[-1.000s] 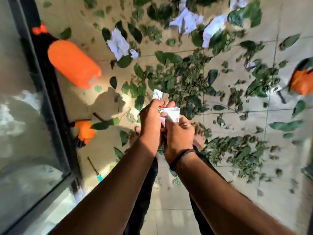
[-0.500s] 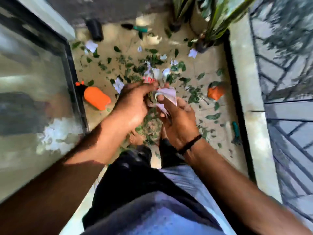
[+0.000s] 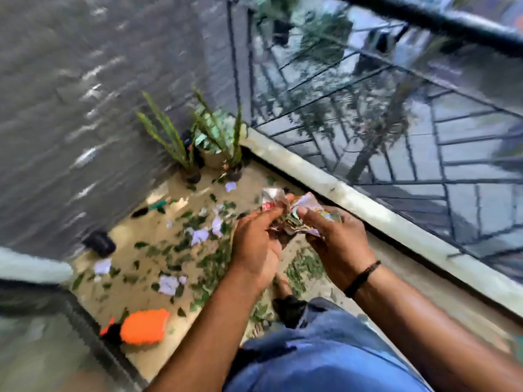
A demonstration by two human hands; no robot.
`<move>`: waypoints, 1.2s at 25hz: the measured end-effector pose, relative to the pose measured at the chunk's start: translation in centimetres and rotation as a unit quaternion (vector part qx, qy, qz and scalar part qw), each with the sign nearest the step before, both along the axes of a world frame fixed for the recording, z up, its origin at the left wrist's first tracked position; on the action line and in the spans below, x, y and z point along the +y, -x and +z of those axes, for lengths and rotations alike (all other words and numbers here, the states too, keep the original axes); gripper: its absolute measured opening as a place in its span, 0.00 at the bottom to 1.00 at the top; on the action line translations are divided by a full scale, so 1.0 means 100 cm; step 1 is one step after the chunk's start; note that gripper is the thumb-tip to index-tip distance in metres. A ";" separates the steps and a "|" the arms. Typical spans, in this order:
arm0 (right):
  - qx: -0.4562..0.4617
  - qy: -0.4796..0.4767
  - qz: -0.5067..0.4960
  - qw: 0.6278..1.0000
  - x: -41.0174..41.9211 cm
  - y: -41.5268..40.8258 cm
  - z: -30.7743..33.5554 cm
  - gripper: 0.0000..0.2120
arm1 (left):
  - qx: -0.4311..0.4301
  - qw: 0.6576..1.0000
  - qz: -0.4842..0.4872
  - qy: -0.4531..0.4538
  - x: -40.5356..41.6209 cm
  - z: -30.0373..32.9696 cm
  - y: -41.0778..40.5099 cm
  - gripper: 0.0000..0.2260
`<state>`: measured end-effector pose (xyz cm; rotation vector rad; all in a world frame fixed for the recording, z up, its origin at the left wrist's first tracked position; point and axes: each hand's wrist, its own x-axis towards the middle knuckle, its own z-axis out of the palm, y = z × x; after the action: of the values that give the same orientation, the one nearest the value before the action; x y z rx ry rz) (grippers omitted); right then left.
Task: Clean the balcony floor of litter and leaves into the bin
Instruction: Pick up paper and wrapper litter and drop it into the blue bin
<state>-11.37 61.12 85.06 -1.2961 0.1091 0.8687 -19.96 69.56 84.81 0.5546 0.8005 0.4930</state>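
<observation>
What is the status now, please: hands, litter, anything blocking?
Left hand and right hand both grip crumpled litter bundle. Leaves and paper scraps remain on floor. No bin in view.

grey wall (image 3: 85, 108), metal railing (image 3: 396, 123), sunlit floor (image 3: 135, 239)

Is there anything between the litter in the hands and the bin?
Cannot be judged: no bin shows in this view. Both the left hand and right hand grip a wad of crumpled paper and leaves above the littered floor.

Both hands (image 3: 297, 236) together at chest height, fingers curled, forearms extended forward.
</observation>
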 end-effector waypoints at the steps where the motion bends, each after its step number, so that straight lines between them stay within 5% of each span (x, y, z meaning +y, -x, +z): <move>1: -0.003 -0.015 -0.035 0.999 -0.021 -0.007 0.009 0.16 | -0.008 0.999 -0.038 0.011 -0.013 0.007 -0.014 0.13; 8: -0.067 -0.170 -0.149 0.972 -0.195 -0.058 0.046 0.16 | -0.020 0.962 -0.270 -0.019 -0.144 0.060 -0.111 0.14; 11: -0.088 -0.145 -0.212 0.963 -0.273 -0.078 0.050 0.12 | -0.029 0.947 -0.317 -0.028 -0.220 0.067 -0.150 0.16; 14: -0.138 -0.076 -0.347 0.924 -0.382 -0.094 0.046 0.19 | -0.025 0.916 -0.400 -0.026 -0.337 0.068 -0.186 0.15; 18: -0.185 -0.019 -0.485 0.855 -0.529 -0.093 0.038 0.07 | -0.016 0.840 -0.542 -0.032 -0.492 0.066 -0.209 0.23; 22: -0.145 -0.059 -0.589 0.793 -0.629 -0.068 0.042 0.07 | -0.040 0.763 -0.638 -0.095 -0.594 0.067 -0.216 0.08; 30: -0.148 -0.055 -0.776 0.611 -0.760 -0.017 0.030 0.11 | -0.079 0.567 -0.814 -0.104 -0.774 0.065 -0.227 0.13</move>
<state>-9.63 -14.85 88.02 -0.7300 0.7718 -0.8540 2.77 -7.83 91.28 1.1893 -0.2041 -1.1284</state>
